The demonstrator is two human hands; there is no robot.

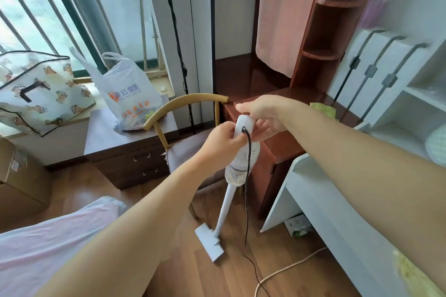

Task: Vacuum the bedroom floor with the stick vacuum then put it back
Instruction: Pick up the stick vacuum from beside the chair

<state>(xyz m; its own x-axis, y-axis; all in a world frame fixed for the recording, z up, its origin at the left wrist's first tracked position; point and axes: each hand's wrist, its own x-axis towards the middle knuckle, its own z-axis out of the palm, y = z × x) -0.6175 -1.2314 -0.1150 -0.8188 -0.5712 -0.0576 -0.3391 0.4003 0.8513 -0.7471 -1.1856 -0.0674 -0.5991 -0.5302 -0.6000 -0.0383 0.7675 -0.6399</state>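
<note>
While the left hand point(224, 139) and right hand point(263, 115) clasped its handle, the white stick vacuum point(226, 207) stood tilted, its black cord point(246, 200) dangling.

Wood floor point(193, 272); barred window point(36, 7) left, daylight; reddish desk point(282, 152), white shelving point(422, 94) right; chair point(193, 101) between.
</note>
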